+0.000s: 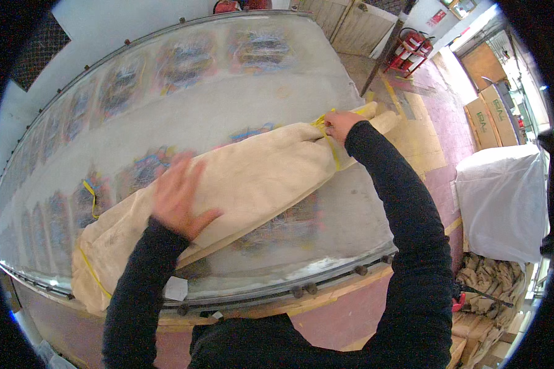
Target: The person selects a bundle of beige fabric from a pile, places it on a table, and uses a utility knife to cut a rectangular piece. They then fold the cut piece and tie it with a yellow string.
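Observation:
A long beige cloth bundle (246, 169) lies slantwise across a big grey worktable (197, 114). Over its left half my left hand (180, 194) is spread flat, slightly blurred, with nothing in the fingers. At the far right end of the bundle, my right hand (340, 125) has its fingers pinched on a yellow strap (319, 121) by a gathered fold. Another yellow strap (92, 269) runs across the bundle's near left end. A loose yellow strap (91, 195) rests on the table beyond the bundle.
Colourful smeared patches (258, 49) show in rows on the tabletop. A dark rail with knobs (311, 288) runs along the near edge, beside a small white paper piece (176, 288). To the right stand a white-covered stack (501, 197), cardboard boxes (495, 117) and red fire extinguishers (414, 43).

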Motion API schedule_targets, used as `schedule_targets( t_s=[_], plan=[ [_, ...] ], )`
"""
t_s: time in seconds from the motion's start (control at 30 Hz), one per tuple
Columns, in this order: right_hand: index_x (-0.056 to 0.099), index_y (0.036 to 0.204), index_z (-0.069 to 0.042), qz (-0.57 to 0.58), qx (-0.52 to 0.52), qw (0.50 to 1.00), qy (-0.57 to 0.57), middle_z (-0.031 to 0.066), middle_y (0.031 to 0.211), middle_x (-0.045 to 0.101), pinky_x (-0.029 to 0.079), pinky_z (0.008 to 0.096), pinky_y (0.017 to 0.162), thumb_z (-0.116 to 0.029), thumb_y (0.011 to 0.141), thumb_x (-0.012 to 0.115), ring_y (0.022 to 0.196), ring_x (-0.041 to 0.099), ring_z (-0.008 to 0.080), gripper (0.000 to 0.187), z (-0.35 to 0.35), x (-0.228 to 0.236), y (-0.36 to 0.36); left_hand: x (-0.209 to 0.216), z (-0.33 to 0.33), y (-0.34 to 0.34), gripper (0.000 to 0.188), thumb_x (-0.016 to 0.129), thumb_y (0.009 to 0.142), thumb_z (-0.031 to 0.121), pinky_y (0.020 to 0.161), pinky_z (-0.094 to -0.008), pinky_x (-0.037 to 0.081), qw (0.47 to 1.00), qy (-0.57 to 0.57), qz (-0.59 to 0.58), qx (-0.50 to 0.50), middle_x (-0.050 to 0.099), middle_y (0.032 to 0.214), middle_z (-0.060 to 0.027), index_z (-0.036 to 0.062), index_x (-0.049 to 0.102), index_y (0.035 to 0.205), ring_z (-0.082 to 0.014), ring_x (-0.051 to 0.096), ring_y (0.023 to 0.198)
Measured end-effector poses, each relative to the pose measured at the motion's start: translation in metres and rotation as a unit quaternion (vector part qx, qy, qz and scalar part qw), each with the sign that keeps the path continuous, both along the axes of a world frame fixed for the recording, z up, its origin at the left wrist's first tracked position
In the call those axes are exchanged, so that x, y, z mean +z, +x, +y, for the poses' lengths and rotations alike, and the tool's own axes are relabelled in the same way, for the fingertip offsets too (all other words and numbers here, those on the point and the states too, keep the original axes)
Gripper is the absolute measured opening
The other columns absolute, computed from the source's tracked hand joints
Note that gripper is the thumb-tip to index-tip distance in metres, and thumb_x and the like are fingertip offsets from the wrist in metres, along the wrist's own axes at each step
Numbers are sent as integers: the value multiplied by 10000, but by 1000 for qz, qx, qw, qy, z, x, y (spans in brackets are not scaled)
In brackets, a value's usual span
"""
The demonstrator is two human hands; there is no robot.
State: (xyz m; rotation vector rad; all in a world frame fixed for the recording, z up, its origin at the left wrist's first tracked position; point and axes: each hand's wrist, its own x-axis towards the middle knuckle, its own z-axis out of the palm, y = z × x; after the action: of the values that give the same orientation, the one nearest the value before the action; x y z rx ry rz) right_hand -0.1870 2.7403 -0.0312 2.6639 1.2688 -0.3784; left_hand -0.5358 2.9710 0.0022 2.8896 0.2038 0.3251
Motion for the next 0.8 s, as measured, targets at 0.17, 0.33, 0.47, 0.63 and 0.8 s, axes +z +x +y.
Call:
schedule_targets(
  t_s=[0.17,0.33,0.47,0.63,0.8],
  plan=[
    [650,947,-72,-49,0,994,-94,158,880,663,507,420,804,-300,846,540,903,637,322,272,3,10,-17,-17,-71,89,1201,744,545,632,1054,-654,137,989,19,147,7,129,1508,-225,69,192,1451,-403,167,1384],
    [636,758,-7,67,-83,983,149,175,705,638,465,444,626,-341,862,502,675,628,321,373,-43,7,-82,-43,-97,68,1242,711,522,693,1030,-702,70,979,75,189,10,28,1528,-214,106,164,1471,-434,38,1397],
    [497,661,31,321,-272,797,433,105,533,403,355,347,502,-225,880,539,502,424,156,340,-83,13,-153,-54,-110,55,1144,694,577,670,1002,-734,18,981,60,185,-1,-3,1531,-209,142,206,1467,-448,-40,1393],
    [511,664,26,186,-124,938,266,56,548,449,368,333,505,-236,894,541,510,451,141,349,-94,48,-140,-56,-115,52,1075,684,619,642,984,-750,10,976,61,211,-10,-9,1529,-218,147,232,1460,-462,-48,1389],
    [638,842,-29,-28,-71,920,384,104,708,617,473,352,667,-223,869,546,675,600,235,217,-68,41,-59,-58,-110,59,1095,692,608,643,985,-748,26,978,47,203,-11,-7,1524,-232,146,223,1464,-463,-29,1389]
  ],
)
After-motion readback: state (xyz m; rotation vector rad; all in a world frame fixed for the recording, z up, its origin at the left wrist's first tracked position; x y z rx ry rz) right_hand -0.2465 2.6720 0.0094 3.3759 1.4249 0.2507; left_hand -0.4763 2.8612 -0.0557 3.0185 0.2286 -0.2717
